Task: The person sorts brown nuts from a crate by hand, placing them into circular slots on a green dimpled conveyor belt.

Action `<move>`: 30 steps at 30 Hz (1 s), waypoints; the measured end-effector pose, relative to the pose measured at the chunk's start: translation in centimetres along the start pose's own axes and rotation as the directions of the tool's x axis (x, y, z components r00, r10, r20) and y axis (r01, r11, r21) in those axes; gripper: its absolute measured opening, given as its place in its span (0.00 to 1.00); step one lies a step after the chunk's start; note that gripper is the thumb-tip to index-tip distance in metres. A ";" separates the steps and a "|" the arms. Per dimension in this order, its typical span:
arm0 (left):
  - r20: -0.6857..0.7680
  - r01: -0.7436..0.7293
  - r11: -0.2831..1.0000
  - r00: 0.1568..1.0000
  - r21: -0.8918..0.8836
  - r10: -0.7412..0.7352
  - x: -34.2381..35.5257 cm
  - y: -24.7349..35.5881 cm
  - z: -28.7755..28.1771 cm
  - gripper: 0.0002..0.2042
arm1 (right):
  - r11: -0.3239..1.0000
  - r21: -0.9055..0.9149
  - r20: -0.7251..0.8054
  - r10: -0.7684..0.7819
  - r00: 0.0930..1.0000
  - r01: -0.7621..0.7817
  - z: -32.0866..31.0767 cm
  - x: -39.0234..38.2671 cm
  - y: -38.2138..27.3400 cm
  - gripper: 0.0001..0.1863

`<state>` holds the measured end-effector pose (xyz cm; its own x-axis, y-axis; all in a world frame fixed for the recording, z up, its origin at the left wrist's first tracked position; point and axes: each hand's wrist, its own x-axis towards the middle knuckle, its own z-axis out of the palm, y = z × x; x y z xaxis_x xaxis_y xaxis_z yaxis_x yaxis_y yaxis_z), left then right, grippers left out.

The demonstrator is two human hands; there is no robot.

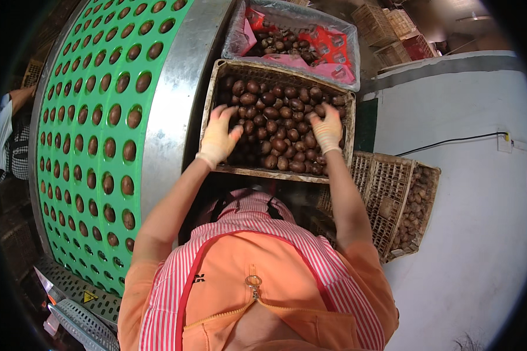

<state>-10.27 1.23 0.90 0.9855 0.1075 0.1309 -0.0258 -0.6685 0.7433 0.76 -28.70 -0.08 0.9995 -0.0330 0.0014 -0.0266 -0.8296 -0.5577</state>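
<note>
A worn plastic crate (278, 173) in front of me holds many dark brown oval items (275, 123). My left hand (219, 131), in a pale knit glove, is over its left side, thumb apart from the slightly bent fingers. My right hand (327, 126), gloved alike, rests at the items on the right side, fingers apart and a little blurred. I see nothing held in either hand, though the fingertips are partly unclear.
A curved green sorting belt (88, 164) with items in holes fills the left, beside a metal strip (170, 88). Behind the crate is a lined bin (293, 70); stacked crates (375, 205) stand lower right. Another person's arm (20, 96) shows at far left.
</note>
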 end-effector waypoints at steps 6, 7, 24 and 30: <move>0.344 -0.179 0.837 0.939 0.518 -0.012 9.4 -2.0 4.0 0.33 | 0.983 -0.146 0.194 0.142 0.971 -0.115 1.5 5.7 -1.4 0.36; 0.425 -0.223 0.808 0.904 0.545 -0.037 10.3 -2.7 4.5 0.38 | 0.985 -0.097 0.208 0.160 0.965 -0.142 2.3 6.0 -1.7 0.36; 0.500 0.216 0.945 0.807 0.247 -0.315 7.4 -5.3 9.4 0.40 | 0.997 -0.027 0.699 0.071 0.711 -0.073 8.0 6.7 -4.7 0.41; 0.536 0.363 0.929 0.770 0.079 -0.347 6.0 -3.4 8.5 0.58 | 0.956 0.077 0.778 0.120 0.616 -0.284 10.7 3.8 -2.4 0.43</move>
<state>-2.88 -2.10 -6.47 0.8576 -0.0796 -0.5081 0.3468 -0.6400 0.6857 4.84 -20.89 -7.57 0.6280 0.3135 -0.7122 -0.3079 -0.7404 -0.5975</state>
